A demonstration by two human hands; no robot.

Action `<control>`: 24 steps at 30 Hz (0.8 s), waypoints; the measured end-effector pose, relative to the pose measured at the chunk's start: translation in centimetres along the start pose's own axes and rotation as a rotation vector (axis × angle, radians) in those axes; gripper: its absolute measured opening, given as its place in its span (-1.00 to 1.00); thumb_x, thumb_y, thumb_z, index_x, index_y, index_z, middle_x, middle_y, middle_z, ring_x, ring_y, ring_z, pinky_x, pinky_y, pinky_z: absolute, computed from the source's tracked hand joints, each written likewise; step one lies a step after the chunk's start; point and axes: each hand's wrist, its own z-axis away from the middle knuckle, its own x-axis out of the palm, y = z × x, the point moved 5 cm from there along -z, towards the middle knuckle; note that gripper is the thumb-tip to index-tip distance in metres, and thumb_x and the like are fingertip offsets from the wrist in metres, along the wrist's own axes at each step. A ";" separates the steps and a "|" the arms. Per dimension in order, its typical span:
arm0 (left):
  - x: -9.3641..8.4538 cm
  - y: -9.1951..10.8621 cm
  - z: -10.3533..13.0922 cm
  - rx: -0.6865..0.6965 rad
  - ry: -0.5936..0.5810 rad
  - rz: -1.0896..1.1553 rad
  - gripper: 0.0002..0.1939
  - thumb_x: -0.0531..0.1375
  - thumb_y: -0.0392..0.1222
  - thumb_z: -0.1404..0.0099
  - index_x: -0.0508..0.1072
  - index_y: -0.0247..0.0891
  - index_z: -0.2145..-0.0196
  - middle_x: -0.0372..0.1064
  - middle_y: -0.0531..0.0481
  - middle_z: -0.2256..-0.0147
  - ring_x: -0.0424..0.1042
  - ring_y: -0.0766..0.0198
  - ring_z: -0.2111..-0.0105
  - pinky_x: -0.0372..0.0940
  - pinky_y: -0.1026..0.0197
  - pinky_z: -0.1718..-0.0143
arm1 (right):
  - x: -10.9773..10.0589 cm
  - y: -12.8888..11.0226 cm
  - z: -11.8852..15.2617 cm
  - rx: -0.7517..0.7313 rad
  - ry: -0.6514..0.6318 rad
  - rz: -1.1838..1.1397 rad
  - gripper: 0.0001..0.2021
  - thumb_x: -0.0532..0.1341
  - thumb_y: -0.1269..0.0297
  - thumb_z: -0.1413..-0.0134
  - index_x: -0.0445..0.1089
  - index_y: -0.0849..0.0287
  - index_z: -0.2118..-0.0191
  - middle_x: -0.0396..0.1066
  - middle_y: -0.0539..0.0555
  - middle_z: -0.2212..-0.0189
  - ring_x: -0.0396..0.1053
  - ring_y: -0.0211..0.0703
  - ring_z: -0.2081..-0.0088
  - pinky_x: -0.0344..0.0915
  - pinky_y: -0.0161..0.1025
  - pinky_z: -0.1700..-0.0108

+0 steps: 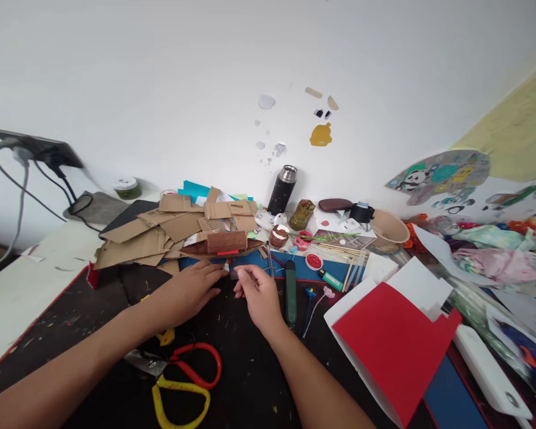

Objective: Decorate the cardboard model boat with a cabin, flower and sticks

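My left hand [196, 287] hovers low over the dark tabletop, its fingers stretched toward a small pale piece [226, 268], with the thumb apart. Whether the fingertips touch that piece I cannot tell. Facing it, my right hand [262, 296] has its fingers curled into a pinch; what they hold, if anything, is too small to make out. Just beyond both hands lies a brown boat-shaped model [227, 242] with a red strip [227, 252] by its near side. Scissors [190, 381] with red and yellow handles lie nearer me, partly under my left forearm.
Cut cardboard pieces [138, 238] pile up at the back left. A black flask [283, 189] stands against the wall. Right of my hand lie a green utility knife [290, 292] and a green tube [330, 279]. Red paper [393, 345] covers the right side near a beige bowl [390, 229].
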 end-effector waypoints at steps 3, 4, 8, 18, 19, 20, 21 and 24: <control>0.1 0.1 0.2 0.016 -0.006 0.000 -0.54 0.28 -0.29 -0.48 0.60 -0.15 -0.29 0.58 -0.23 -0.34 0.50 -0.11 -0.38 0.36 -0.17 -0.45 | 0.3 0.1 0.2 -0.017 -0.028 0.042 -0.63 0.36 -0.11 -0.37 0.64 0.13 0.10 0.53 0.00 0.46 0.50 -0.14 0.45 0.48 -0.23 0.34; -0.1 0.1 0.4 0.019 0.002 0.005 -0.54 0.29 -0.28 -0.48 0.59 -0.14 -0.30 0.58 -0.22 -0.34 0.50 -0.11 -0.39 0.36 -0.17 -0.45 | 0.4 0.1 0.2 -0.022 -0.032 0.053 -0.63 0.36 -0.11 -0.37 0.64 0.13 0.10 0.53 0.00 0.46 0.51 -0.14 0.45 0.48 -0.24 0.34; -1.7 -0.1 1.7 0.000 0.022 0.052 -0.65 0.24 -0.24 -0.51 0.66 -0.10 -0.17 0.67 -0.17 -0.20 0.61 -0.07 -0.23 0.47 -0.07 -0.30 | 0.4 0.0 0.3 -0.031 -0.031 0.070 -0.64 0.37 -0.10 -0.37 0.64 0.12 0.11 0.54 0.01 0.47 0.51 -0.13 0.45 0.49 -0.24 0.35; -5.6 -1.3 4.8 -0.161 0.116 0.202 -0.67 0.17 0.12 -0.53 0.72 0.02 0.08 0.73 -0.07 0.12 0.69 -0.04 0.13 0.52 0.05 0.07 | 0.3 -0.2 0.5 -0.018 -0.023 0.093 -0.66 0.37 -0.09 -0.36 0.65 0.11 0.13 0.53 0.01 0.48 0.51 -0.12 0.46 0.48 -0.21 0.33; -6.2 -2.0 5.2 -0.196 0.135 0.198 -0.65 0.18 0.17 -0.52 0.71 0.02 0.10 0.73 -0.05 0.14 0.69 -0.05 0.14 0.52 0.05 0.08 | 0.3 -0.2 0.5 -0.018 -0.022 0.096 -0.66 0.37 -0.09 -0.36 0.65 0.11 0.14 0.53 0.01 0.48 0.51 -0.12 0.46 0.48 -0.21 0.33; -6.7 -2.7 5.6 -0.227 0.157 0.195 -0.64 0.18 0.20 -0.51 0.71 0.01 0.11 0.74 -0.05 0.15 0.69 -0.06 0.15 0.51 0.04 0.10 | 0.3 -0.2 0.5 -0.020 -0.022 0.101 -0.66 0.37 -0.09 -0.37 0.65 0.11 0.13 0.53 0.01 0.48 0.50 -0.12 0.46 0.47 -0.21 0.32; -7.1 -3.3 6.0 -0.250 0.178 0.189 -0.61 0.17 0.23 -0.51 0.71 0.01 0.10 0.74 -0.05 0.14 0.68 -0.07 0.15 0.51 0.04 0.11 | 0.3 -0.2 0.5 -0.021 -0.024 0.108 -0.66 0.36 -0.09 -0.38 0.65 0.12 0.13 0.53 0.01 0.48 0.50 -0.12 0.46 0.46 -0.22 0.32; -7.8 -4.7 6.6 -0.285 0.230 0.170 -0.57 0.15 0.26 -0.52 0.69 -0.04 0.08 0.74 -0.08 0.12 0.68 -0.06 0.14 0.49 0.03 0.09 | 0.3 -0.2 0.6 -0.025 -0.031 0.129 -0.66 0.35 -0.07 -0.39 0.66 0.12 0.11 0.54 0.01 0.48 0.51 -0.12 0.46 0.46 -0.22 0.31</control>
